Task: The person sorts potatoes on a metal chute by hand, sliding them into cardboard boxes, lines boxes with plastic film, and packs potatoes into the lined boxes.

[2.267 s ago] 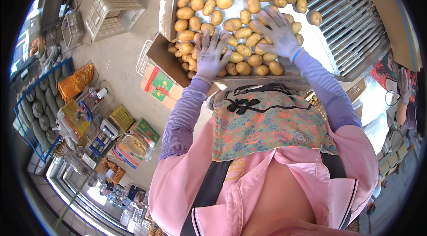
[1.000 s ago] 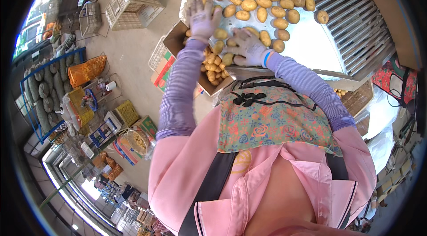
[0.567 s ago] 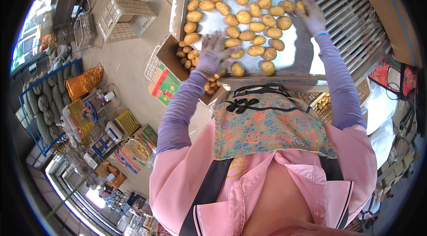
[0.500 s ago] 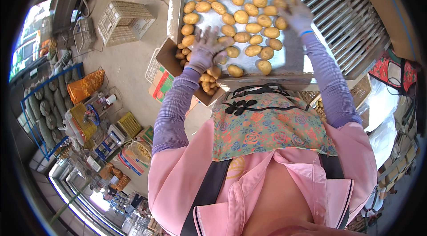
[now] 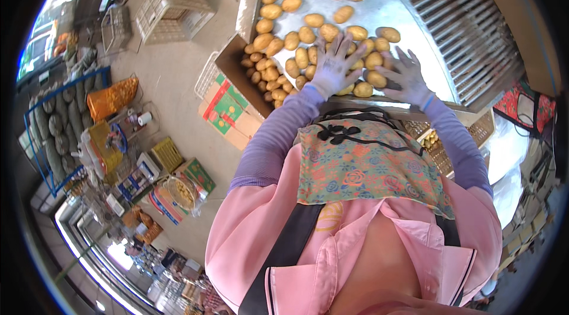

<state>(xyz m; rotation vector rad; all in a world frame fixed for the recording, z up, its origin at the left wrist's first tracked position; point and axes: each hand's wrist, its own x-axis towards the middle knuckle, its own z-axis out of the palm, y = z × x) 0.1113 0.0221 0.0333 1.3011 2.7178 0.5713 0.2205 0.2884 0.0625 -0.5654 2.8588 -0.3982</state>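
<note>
Many loose potatoes [image 5: 314,20] lie on a sloping metal tray [image 5: 379,3] in front of me. My left hand [image 5: 335,67], in a pale glove, rests with fingers spread over potatoes near the tray's front edge. At the right of the same cluster, my gloved right hand [image 5: 406,76] has its fingers apart and touches the outermost potatoes. Between the hands several potatoes [image 5: 373,61] sit close together. Left of the tray's edge stands an open cardboard box [image 5: 232,67] holding more potatoes.
Metal roller bars [image 5: 456,24] adjoin the tray on the right. A crate [image 5: 474,131] with potatoes is below the front edge. Plastic crates [image 5: 172,12] and a flattened printed carton [image 5: 228,110] lie on the floor at left; an orange net sack [image 5: 112,99] stands farther off.
My left hand has moved right, away from the box side, and my right hand has come nearer my body. Potatoes are gathered between them, and the box shows more potatoes.
</note>
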